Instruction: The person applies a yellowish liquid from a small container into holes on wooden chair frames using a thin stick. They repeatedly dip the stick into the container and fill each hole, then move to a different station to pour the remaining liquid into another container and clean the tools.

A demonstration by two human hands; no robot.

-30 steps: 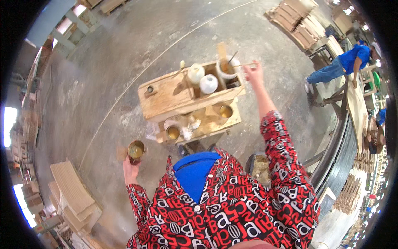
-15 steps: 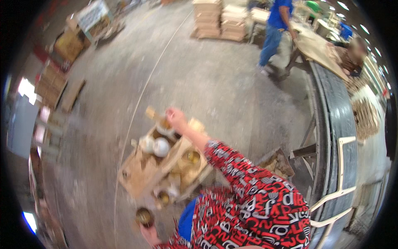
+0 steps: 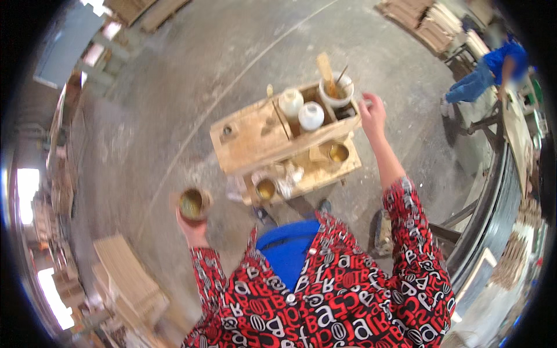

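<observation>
On the left, my left hand [image 3: 194,229] is closed around an open round can [image 3: 194,204], tilted so that its inside shows a yellowish-brown content. My right hand [image 3: 374,110] is beside the right end of a wooden box [image 3: 255,139], its fingers loosely bent, thumb and fingers apart, nothing visible between them. Nearest to it, a white tub [image 3: 347,98] in the box holds a wide wooden-handled tool [image 3: 326,72] and a thin stick [image 3: 342,73]. Two round white containers [image 3: 291,102] stand beside the tub.
A lower wooden shelf [image 3: 307,184] nearer to me carries a can [image 3: 338,152], another can [image 3: 266,188] and crumpled whitish material [image 3: 290,177]. Boards [image 3: 125,269] lie at lower left. A long dark-topped bench [image 3: 496,200] runs along the right; a person in blue [image 3: 484,72] stands beyond it.
My right hand has moved from above the tub to outside the box's right end. The left hand keeps the can, held further up in view. The whole view has turned.
</observation>
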